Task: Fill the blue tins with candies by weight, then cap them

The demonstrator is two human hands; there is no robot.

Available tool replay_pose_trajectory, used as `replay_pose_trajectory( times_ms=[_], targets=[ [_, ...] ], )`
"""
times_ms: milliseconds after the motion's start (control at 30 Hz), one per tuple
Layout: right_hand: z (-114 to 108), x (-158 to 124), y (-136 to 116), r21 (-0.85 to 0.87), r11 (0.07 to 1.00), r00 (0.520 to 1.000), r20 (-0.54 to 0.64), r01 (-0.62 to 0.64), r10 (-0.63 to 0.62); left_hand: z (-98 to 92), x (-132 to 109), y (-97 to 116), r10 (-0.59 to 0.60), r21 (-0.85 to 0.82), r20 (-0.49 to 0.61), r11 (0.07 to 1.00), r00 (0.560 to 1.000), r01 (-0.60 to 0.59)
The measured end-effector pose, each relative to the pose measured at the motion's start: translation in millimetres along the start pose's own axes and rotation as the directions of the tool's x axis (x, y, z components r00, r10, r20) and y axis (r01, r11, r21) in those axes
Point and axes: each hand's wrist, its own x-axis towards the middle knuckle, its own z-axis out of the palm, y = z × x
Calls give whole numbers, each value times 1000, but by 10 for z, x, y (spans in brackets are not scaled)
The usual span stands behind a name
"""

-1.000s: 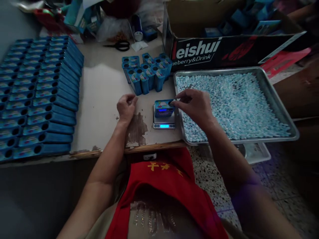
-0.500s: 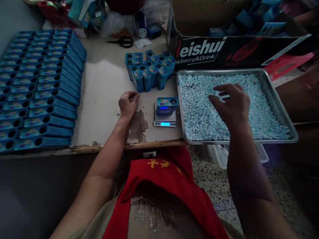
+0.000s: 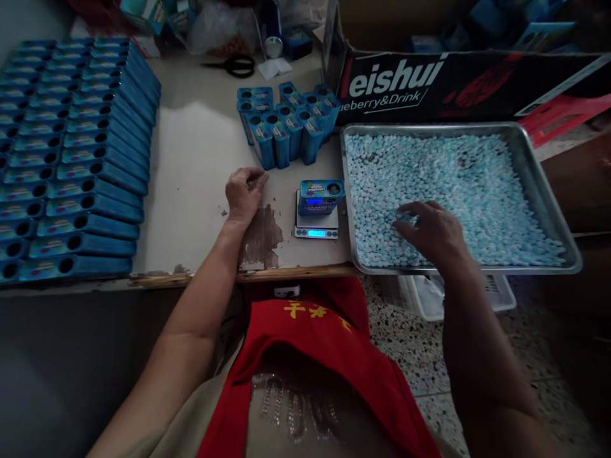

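My left hand [image 3: 244,196] rests on the table with its fingers curled in and the thumb close to them; whether anything is between them is hidden. Over the metal tray [image 3: 463,270], my right hand [image 3: 432,230] reaches down to the pale blue and white candies [image 3: 382,184], thumb and fingers apart. Between my hands stands a small digital scale [image 3: 316,233] with a lit display. On it sits one blue candy box [image 3: 321,198], upright, with a dark round hole in its top.
Several blue boxes [image 3: 281,137] stand behind the scale. Rows of similar boxes [image 3: 95,172] fill the left side. A black printed carton [image 3: 391,86] holds more behind the tray. Black scissors [image 3: 236,66], a can [image 3: 272,38] and a plastic bag [image 3: 224,32] lie at the back.
My right hand has moved down and slightly left, from above the tray to the candies. My left hand and the box on the scale have stayed in place; the view has shifted slightly.
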Motion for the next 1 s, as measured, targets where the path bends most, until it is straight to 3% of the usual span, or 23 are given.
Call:
replay_pose_trajectory(
  times_ms=[267,400,567,733,833,933,1000],
  targets=[
    [58,189,-422,25,996,994,75,81,-82,7,-1,25,-22,-15,14,1000,1000,22],
    [141,148,-466,-27,996,995,41,88,-87,26,13,34,-33,-16,15,999,999,33],
    [162,171,-444,28,990,990,30,140,-141,-20,-3,113,-43,-86,-7,995,999,42],
    [-16,363,-531,273,955,979,-191,117,-65,-123,-243,368,123,-294,185,954,975,-64],
    [-44,549,-681,564,816,974,-228,127,6,-95,-454,582,208,-342,271,933,940,-108],
    [40,703,-838,885,466,996,-54,13,75,-12,-567,776,193,-345,306,935,932,-81],
    [114,753,-914,968,216,991,109,-124,77,29,-522,896,214,-380,315,921,925,-83]
  ],
)
